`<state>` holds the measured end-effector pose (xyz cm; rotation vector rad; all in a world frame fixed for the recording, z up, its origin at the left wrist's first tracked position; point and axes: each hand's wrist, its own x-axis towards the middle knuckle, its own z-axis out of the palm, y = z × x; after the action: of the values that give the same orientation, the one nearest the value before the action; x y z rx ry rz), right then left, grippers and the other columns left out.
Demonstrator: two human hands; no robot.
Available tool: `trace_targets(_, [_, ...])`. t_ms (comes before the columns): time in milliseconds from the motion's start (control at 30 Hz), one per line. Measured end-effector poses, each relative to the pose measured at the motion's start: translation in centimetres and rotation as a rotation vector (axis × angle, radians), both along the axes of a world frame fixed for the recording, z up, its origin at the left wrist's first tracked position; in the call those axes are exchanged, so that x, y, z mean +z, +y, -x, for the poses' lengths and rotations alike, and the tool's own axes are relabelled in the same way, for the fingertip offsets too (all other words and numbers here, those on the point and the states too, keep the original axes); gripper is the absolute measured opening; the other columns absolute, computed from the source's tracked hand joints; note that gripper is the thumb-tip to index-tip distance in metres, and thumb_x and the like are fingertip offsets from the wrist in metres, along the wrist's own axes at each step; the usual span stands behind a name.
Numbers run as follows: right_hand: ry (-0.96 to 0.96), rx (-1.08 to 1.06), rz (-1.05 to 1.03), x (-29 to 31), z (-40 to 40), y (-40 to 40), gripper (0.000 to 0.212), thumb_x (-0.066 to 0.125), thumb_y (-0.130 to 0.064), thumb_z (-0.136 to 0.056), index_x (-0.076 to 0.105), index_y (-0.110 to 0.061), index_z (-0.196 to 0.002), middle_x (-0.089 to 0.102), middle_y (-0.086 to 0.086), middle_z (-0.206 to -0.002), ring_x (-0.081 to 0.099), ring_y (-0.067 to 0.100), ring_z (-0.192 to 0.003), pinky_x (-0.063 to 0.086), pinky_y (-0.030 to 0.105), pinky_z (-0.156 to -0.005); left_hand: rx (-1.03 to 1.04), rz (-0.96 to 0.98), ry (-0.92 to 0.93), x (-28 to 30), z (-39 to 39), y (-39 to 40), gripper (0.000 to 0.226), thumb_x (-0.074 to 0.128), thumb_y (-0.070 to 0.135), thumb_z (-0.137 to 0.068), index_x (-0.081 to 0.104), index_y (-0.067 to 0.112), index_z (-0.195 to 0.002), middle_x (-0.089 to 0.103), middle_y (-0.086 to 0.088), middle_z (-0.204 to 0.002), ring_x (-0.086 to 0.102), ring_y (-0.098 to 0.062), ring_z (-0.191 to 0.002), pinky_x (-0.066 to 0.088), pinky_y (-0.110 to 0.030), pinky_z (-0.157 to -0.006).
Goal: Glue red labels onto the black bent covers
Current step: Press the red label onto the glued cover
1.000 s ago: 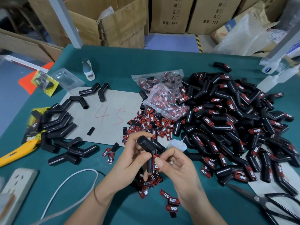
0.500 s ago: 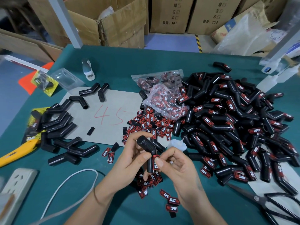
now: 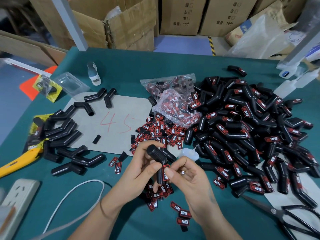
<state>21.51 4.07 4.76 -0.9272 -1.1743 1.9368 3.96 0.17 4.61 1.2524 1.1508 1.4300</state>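
Observation:
My left hand (image 3: 138,172) grips a black bent cover (image 3: 156,155) upright above the green table. My right hand (image 3: 188,177) presses its thumb on a red label (image 3: 165,175) that lies on the cover's lower leg. Loose red labels (image 3: 161,130) lie heaped just beyond my hands, with more of them (image 3: 181,213) in front. A big pile of labelled covers (image 3: 251,132) fills the right side. Plain black covers (image 3: 64,134) lie at the left. A small clear glue bottle (image 3: 188,153) rests behind my right hand.
Bags of labels (image 3: 174,103) sit mid-table on a grey card (image 3: 119,122). Scissors (image 3: 284,215) lie at the lower right, a yellow knife (image 3: 15,163) and a power strip (image 3: 19,196) with a white cable (image 3: 74,193) at the left. Cardboard boxes (image 3: 131,28) stand beyond the far edge.

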Motion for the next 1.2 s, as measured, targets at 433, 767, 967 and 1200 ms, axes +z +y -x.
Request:
trace_targets(433, [0.019, 0.010, -0.005, -0.3, 0.1, 0.1, 0.027, 0.078, -0.026, -0.096, 0.059, -0.008, -0.089, 0.069, 0.036, -0.084, 0.068, 0.055, -0.079, 0.050, 0.072, -0.084, 0.005, -0.006, 0.016, 0.0, 0.0, 0.1, 0.033, 0.059, 0.047, -0.105, 0.050, 0.040, -0.136, 0.062, 0.009, -0.100, 0.056, -0.033, -0.056, 0.055, -0.028, -0.058])
trace_targets(767, [0.030, 0.021, -0.044, 0.1, 0.1, 0.1, 0.024, 0.075, -0.026, -0.098, 0.058, -0.011, -0.088, 0.072, 0.028, -0.079, 0.069, 0.049, -0.076, 0.051, 0.066, -0.080, -0.017, -0.016, -0.002, -0.4, 0.1, 0.0, 0.033, 0.059, 0.043, -0.106, 0.049, 0.039, -0.137, 0.063, 0.009, -0.099, 0.059, -0.020, -0.054, 0.056, -0.025, -0.059])
trace_targets(967, [0.002, 0.012, -0.068, 0.3, 0.1, -0.1, 0.024, 0.076, -0.028, -0.097, 0.059, -0.013, -0.087, 0.072, 0.026, -0.079, 0.068, 0.050, -0.080, 0.051, 0.064, -0.083, -0.033, -0.009, -0.038, -1.0, 0.3, 0.1, 0.034, 0.060, 0.040, -0.106, 0.048, 0.032, -0.137, 0.061, -0.002, -0.099, 0.061, -0.018, -0.045, 0.056, -0.031, -0.052])
trace_targets(1200, [0.011, 0.020, -0.093, 0.5, 0.1, -0.1, 0.021, 0.075, -0.027, -0.098, 0.060, -0.015, -0.088, 0.073, 0.023, -0.079, 0.071, 0.043, -0.078, 0.054, 0.051, -0.080, -0.035, -0.030, -0.040, -1.1, 0.3, 0.1, 0.032, 0.061, 0.040, -0.106, 0.049, 0.035, -0.135, 0.059, -0.003, -0.103, 0.062, -0.018, -0.047, 0.056, -0.032, -0.051])
